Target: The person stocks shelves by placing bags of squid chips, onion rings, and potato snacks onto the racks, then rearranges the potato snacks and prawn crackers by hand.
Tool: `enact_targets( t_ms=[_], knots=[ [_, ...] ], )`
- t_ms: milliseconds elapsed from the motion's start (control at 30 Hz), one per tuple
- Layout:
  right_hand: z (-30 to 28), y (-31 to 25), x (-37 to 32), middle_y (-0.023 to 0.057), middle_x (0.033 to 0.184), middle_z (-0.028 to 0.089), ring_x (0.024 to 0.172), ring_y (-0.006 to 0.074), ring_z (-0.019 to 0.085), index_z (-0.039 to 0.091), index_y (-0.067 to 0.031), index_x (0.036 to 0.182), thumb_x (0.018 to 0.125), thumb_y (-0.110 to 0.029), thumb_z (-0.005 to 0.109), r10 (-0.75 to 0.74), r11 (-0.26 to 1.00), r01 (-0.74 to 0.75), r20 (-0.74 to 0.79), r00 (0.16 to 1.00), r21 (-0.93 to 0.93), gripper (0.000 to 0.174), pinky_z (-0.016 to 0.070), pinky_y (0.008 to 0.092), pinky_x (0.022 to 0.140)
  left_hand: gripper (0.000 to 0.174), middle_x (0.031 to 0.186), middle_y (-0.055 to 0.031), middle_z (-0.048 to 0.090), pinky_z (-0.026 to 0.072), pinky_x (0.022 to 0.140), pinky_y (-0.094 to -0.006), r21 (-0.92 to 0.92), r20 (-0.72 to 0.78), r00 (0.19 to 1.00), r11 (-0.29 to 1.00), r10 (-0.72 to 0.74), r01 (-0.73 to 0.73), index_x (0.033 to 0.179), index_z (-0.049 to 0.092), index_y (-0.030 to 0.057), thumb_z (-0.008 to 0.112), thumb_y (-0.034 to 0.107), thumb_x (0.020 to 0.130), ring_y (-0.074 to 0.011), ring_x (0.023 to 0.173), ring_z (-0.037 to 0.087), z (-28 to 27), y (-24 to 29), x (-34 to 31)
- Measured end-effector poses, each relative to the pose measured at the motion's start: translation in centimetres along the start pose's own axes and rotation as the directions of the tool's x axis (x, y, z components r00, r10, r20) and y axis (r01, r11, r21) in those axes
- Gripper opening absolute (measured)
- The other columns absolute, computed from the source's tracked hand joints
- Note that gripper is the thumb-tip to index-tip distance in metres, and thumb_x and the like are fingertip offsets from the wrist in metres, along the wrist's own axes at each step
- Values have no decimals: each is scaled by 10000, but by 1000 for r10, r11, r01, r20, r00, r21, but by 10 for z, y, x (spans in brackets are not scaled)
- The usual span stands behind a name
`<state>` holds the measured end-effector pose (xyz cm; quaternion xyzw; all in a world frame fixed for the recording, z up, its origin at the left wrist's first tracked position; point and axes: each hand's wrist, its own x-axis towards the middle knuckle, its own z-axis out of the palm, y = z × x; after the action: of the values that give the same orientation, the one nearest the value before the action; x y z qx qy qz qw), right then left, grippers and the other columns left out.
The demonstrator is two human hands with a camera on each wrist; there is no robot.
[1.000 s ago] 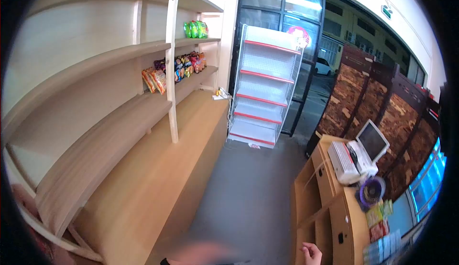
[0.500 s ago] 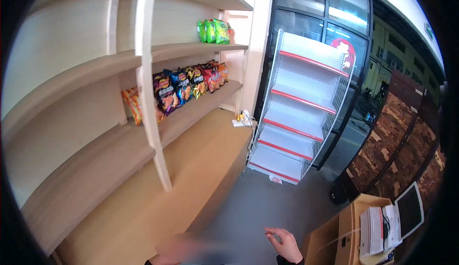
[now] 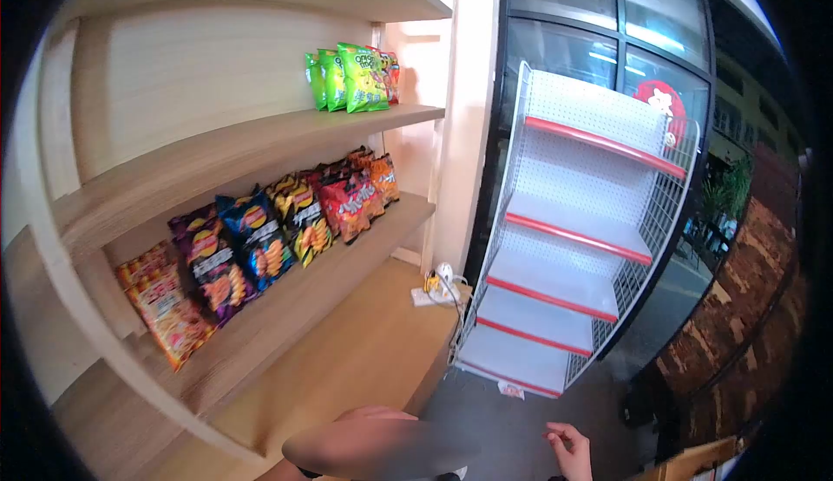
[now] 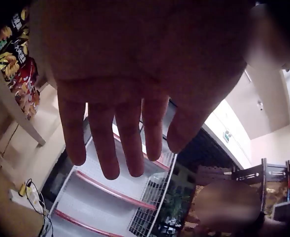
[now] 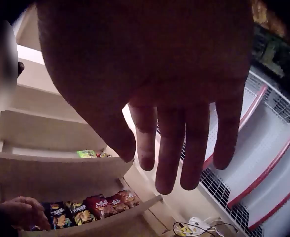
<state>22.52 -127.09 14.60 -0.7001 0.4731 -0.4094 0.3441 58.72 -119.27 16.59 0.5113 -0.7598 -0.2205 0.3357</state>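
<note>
My left hand is low in the head view, partly covered by a blur, beside the wooden counter. In the left wrist view its fingers hang straight with nothing in them. To its right, my right hand is above the grey floor, its relaxed fingers also holding nothing. Bags of chips line the lower wooden shelf: an orange-yellow bag, a purple bag, a blue bag, a black-and-yellow bag and red bags. Green snack bags stand one shelf higher.
A white display rack with red-edged shelves stands ahead, before a glass door. A power strip with plugs and cables lies at the counter's far end. A wooden post rises at left. A brown patterned screen stands at right.
The view has turned left and come closer to the shelves, so the chip bags look larger. The desk with the monitor has mostly left the view at lower right. Both hands remain low and hold nothing.
</note>
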Motion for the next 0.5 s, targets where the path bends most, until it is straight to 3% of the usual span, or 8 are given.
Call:
enact_targets(
  t_ms=[167, 233, 267, 300, 367, 433, 500],
  knots=[
    [-3, 29, 162, 94, 956, 644, 910, 152, 577, 612, 13, 1030, 902, -128, 544, 11, 1000, -11, 182, 983, 3, 203, 446, 270, 798, 264, 1014, -108, 618, 462, 817, -343, -21, -147, 985, 996, -89, 87, 1128, 582, 96, 519, 238, 914, -278, 923, 582, -4, -58, 90],
    [-1, 21, 238, 82, 943, 638, 895, 138, 573, 609, 13, 1040, 905, -128, 542, -108, 992, 87, 257, 960, 90, 207, 446, 260, 773, 279, 976, -111, 635, 485, 781, -347, -161, -237, 955, 976, -181, 145, 1118, 592, 74, 570, 223, 883, -281, 884, 605, -8, -72, 124],
    [7, 16, 285, 75, 881, 668, 836, 159, 610, 632, 11, 987, 858, -78, 590, -242, 969, 246, 262, 934, 20, 162, 466, 279, 766, 279, 976, -111, 635, 485, 781, -347, -153, -266, 946, 977, -187, 150, 1118, 592, 74, 570, 223, 883, -281, 884, 605, -14, -74, 142],
    [5, 7, 324, 69, 881, 673, 855, 144, 605, 634, 10, 991, 857, -74, 590, -212, 976, 215, 331, 920, 26, 164, 456, 275, 800, 258, 1011, -113, 629, 470, 812, -340, -198, -302, 931, 968, -207, 151, 1098, 601, 56, 578, 185, 876, -268, 916, 600, -19, -72, 154],
    [16, -19, 405, 84, 875, 672, 859, 159, 612, 637, 8, 987, 855, -62, 585, -368, 930, 346, 385, 846, 127, 159, 455, 273, 808, 237, 1047, -115, 623, 455, 843, -333, -242, -365, 896, 955, -252, 170, 1079, 609, 38, 586, 147, 870, -255, 947, 595, -44, -48, 175],
    [34, -71, 468, 112, 935, 666, 880, 189, 625, 637, -13, 1004, 851, -90, 598, -567, 814, 560, 422, 707, 156, 176, 467, 298, 789, 250, 1034, -97, 625, 470, 833, -346, 109, -350, 936, 991, -32, 75, 1076, 616, 51, 616, 145, 844, -260, 948, 596, -86, -7, 190],
    [57, -122, 517, 125, 966, 653, 891, 220, 618, 634, -25, 1017, 837, -101, 611, -695, 684, 703, 467, 547, 195, 197, 467, 313, 801, 257, 1024, -90, 625, 485, 814, -368, 417, -283, 956, 907, 76, 51, 1060, 626, 68, 639, 155, 819, -279, 953, 597, -129, 35, 199]
  ],
)
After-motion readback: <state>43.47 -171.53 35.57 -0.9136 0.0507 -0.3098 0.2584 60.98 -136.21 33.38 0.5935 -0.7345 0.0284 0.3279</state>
